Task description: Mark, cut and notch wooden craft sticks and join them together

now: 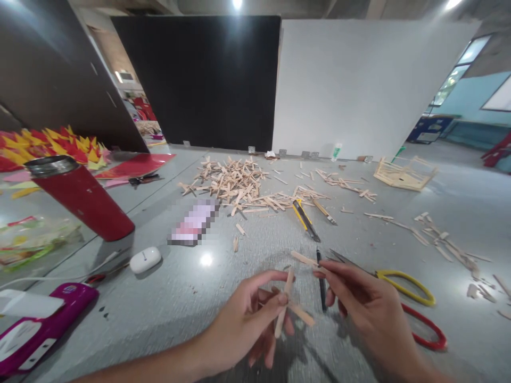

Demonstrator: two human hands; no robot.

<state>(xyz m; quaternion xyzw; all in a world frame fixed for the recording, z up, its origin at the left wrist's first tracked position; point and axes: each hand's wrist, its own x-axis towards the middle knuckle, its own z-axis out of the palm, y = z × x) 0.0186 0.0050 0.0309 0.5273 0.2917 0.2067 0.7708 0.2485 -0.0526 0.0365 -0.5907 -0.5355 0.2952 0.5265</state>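
Between the thumb and fingers of my left hand point(261, 314) are crossed wooden craft sticks point(301, 314), joined where they overlap. My right hand point(361, 300) pinches one end of a single wooden craft stick point(304, 259), its free end pointing left, apart from the crossed ones. Under my right fingers a black pen point(321, 290) lies on the table. Partly covered by the same hand are scissors with one yellow and one red handle point(425, 332). A yellow box cutter point(305, 219) rests farther back, beside a wooden-handled tool point(325, 211).
A big pile of small wooden sticks point(235, 183) covers the back middle. At left stand a red bottle point(85, 202), a phone point(195, 222), a white mouse point(146, 261) and a purple power strip point(51, 319). A wooden stick frame point(405, 175) sits back right, near scattered scraps point(443, 236).
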